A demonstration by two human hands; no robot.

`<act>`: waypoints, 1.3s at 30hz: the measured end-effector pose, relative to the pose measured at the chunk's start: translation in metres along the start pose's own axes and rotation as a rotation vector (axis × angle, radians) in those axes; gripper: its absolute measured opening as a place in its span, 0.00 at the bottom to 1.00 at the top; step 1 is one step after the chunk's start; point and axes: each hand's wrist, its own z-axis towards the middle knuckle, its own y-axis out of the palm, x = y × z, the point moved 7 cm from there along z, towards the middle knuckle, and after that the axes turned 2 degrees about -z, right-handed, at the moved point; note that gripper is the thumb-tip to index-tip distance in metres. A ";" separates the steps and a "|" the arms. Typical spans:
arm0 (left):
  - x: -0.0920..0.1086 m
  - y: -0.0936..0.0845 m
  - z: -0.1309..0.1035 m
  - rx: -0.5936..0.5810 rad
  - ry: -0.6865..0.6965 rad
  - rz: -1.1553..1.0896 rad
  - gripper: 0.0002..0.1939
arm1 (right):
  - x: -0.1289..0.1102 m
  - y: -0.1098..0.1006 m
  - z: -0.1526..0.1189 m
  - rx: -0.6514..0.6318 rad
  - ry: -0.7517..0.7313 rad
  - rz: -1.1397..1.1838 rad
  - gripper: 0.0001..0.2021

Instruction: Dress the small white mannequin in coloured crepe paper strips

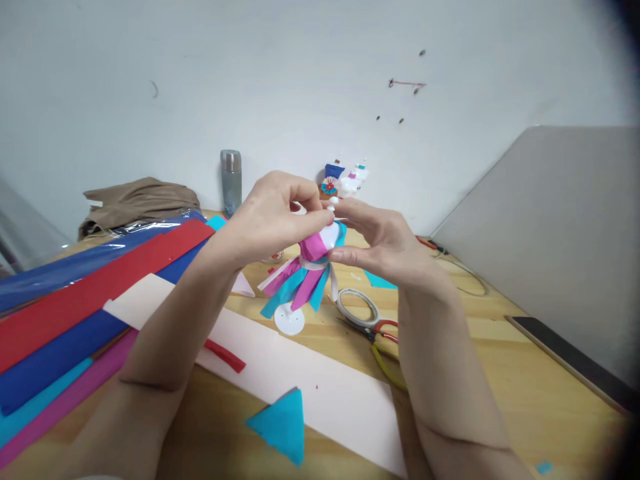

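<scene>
A miniature white dress form (330, 235) stands between my hands on a round white base (289, 320). Pink and teal crepe paper covers part of its bodice, and strips of pink, teal and pale paper hang as a skirt (299, 283) under a pale waistband. My left hand (280, 210) pinches with thumb and index finger at the neck, just under the white knob; what lies in the pinch is hidden. From the other side, my right hand (377, 240) holds the upper body, thumb on the bodice's edge and fingers behind the neck.
Red (100, 287), blue, teal and pink paper lies at left. A pale paper strip (320, 393) and a teal scrap (283, 427) lie in front. Scissors (373, 330) and a tape roll (357, 307) are by my right forearm. A phone (565, 357) and bottle (231, 183) stand farther off.
</scene>
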 end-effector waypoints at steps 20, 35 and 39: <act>-0.004 0.003 0.002 0.032 0.007 -0.058 0.11 | -0.016 0.007 0.008 -0.042 0.056 0.116 0.23; -0.008 0.001 0.000 -0.024 0.008 -0.086 0.10 | 0.000 -0.018 -0.002 0.165 0.096 0.073 0.09; -0.008 0.000 0.000 -0.027 -0.003 -0.070 0.09 | -0.006 -0.015 -0.001 0.140 0.104 0.107 0.06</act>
